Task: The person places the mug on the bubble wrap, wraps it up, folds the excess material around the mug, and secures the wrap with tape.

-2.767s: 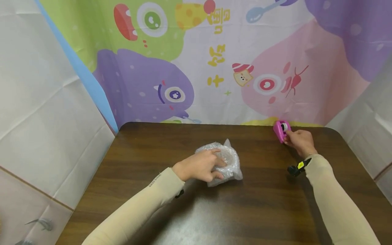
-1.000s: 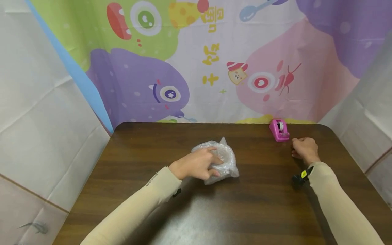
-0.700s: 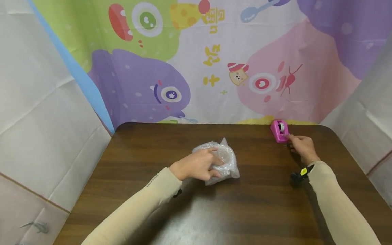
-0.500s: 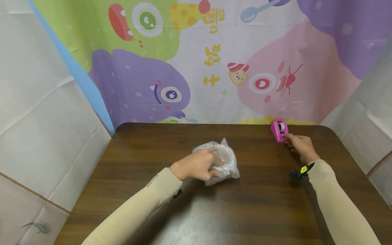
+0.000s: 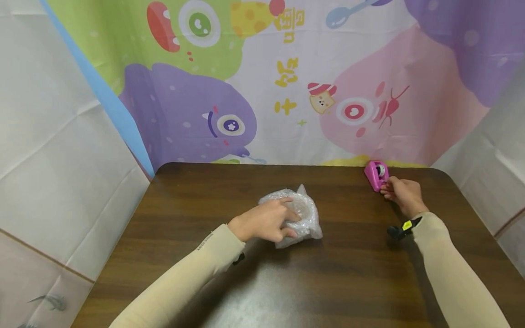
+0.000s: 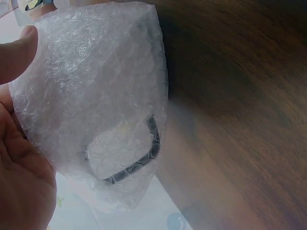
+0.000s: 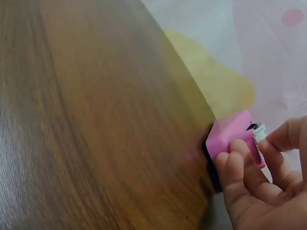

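A round-rimmed cup wrapped in bubble wrap (image 5: 305,223) stands mid-table. Through the wrap in the left wrist view, a black-edged loop (image 6: 139,163) like a handle shows. My left hand (image 5: 266,221) holds the cup from the left, fingers bent over its rim and thumb on the near side; most fingers are hidden in the left wrist view. At the table's back right sits a pink tape dispenser (image 5: 373,176) with a small roll of tape (image 7: 259,131). My right hand (image 5: 404,193) pinches the tape's end at the toothed cutter, other fingers against the dispenser's side.
The dark wooden table (image 5: 205,191) ends at a cartoon-printed curtain (image 5: 283,91) behind it. Pale sheets (image 5: 61,114) hang at both sides. The dispenser is close to the back edge.
My right hand was at the dispenser, drew back toward the right with curled fingers, then came back to its front and took the tape end. The left hand and cup stayed put.
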`<state>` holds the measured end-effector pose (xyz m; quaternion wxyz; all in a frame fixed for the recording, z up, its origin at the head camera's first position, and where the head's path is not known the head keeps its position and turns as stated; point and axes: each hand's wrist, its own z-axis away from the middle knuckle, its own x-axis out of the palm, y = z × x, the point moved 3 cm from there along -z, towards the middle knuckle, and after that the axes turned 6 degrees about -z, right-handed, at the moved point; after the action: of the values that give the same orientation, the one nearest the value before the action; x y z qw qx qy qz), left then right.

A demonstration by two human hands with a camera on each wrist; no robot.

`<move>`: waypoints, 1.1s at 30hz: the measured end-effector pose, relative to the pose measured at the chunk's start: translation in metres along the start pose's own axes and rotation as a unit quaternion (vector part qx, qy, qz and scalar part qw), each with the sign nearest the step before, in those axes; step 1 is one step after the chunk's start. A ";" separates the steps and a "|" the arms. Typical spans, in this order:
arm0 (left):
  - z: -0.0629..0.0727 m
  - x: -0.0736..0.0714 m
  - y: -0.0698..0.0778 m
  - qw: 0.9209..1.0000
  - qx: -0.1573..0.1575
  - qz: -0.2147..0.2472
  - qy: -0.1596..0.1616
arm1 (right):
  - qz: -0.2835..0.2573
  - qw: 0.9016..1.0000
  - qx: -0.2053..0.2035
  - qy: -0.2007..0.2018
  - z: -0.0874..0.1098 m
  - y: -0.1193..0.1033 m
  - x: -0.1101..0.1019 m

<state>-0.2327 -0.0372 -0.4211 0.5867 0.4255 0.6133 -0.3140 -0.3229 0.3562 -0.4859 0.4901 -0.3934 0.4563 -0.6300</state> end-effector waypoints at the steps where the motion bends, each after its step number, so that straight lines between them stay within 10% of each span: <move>1: 0.000 0.000 0.000 1.000 0.000 0.000 0.001 | 0.004 1.000 -0.003 0.002 0.000 0.000 0.000; 8: 0.000 0.001 -0.001 1.000 -0.002 0.001 0.001 | 0.068 0.997 -0.019 0.002 0.000 -0.006 0.003; 33: -0.002 0.002 -0.002 1.000 0.005 -0.001 0.003 | -0.030 0.998 0.037 -0.047 0.014 0.001 0.011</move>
<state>-0.2348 -0.0360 -0.4235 0.5819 0.4288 0.6141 -0.3168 -0.3115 0.3430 -0.4823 0.5062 -0.4178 0.3965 -0.6418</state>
